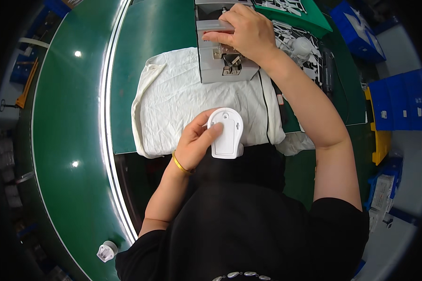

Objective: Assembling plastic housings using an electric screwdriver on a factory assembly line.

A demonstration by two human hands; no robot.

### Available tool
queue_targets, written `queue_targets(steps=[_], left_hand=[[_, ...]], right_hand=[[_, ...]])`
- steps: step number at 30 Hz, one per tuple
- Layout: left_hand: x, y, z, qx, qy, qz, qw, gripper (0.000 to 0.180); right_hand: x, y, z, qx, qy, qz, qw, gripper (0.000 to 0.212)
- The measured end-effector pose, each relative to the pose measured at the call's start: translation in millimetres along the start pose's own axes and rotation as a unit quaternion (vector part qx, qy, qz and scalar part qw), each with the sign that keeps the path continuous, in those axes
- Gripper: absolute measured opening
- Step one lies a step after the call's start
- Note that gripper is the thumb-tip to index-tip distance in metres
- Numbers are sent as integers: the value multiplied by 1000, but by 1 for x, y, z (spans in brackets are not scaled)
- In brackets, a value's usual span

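left hand (195, 139) has a white plastic piece (227, 140) clamped between thumb and fingers, thumb flat on its face and the fingers mostly tucked behind (can't really see what they're doing back there). the piece is in front of the person's body, just by the near edge of a white cloth (171, 100), rounded end up, straight end down, with a little hole near the top and a slot on the right. gold bracelet (181, 165) on that wrist too

right hand (254, 35) is reached way out over a grey box (207, 70) at the far side of the cloth. thumb and index are spread partway apart around a grey bar on top, but honestly i can't tell if it's gripping anything. there's some metal hardware (232, 68) showing in the box's openings

off to the right of the box there's a green tray (320, 24) with white parts in it, and blue bins (398, 100) further over. on the left, a long shiny green surface (70, 122) with a small white part (106, 251) down near the bottom
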State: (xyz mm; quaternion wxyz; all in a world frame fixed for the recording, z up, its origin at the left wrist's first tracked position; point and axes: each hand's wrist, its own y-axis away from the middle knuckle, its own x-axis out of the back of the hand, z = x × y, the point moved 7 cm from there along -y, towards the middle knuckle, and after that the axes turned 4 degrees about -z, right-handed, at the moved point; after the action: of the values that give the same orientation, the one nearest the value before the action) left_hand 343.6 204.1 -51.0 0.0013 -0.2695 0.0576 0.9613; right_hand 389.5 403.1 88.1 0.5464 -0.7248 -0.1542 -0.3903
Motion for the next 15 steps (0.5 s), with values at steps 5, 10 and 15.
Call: queue_targets(steps=[5, 10, 15], left_hand=[[-20, -12, 0, -89, -196, -10, 976, 41], [-35, -10, -4, -134, -288, 62, 946, 47], [-40, -3, 12, -239, -589, 135, 760, 43]], right_hand=[[8, 1, 3, -8, 0, -13, 1000, 40], [67, 22, 29, -101, -158, 85, 979, 35], [125, 131, 172, -322, 205, 16, 924, 48]])
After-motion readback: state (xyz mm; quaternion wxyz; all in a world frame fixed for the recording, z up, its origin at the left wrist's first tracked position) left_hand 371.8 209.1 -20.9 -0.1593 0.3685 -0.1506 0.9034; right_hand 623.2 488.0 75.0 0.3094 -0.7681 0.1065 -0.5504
